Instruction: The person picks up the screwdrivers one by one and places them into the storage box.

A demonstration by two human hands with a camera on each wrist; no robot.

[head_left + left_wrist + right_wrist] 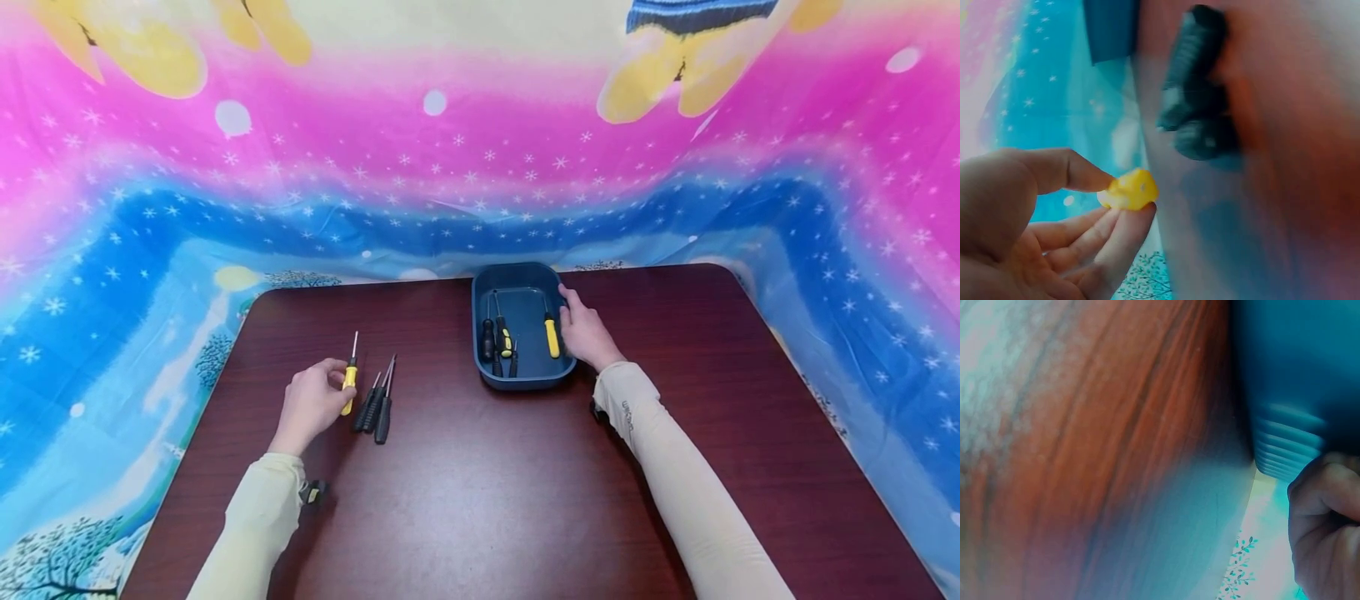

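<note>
My left hand pinches a yellow-handled screwdriver between thumb and fingers, its shaft pointing toward the far side. The left wrist view shows the end of its yellow handle at the fingertips. Just right of this hand, several black-handled screwdrivers lie together on the table. My right hand grips the right side of a dark blue plastic box; in the right wrist view its curled fingers are against the box's ribbed wall. Within the box lie another yellow screwdriver, a black-and-yellow one and several black ones.
The dark red-brown table reaches back to a printed cloth that hangs behind and along both sides. The box stands near the table's far edge.
</note>
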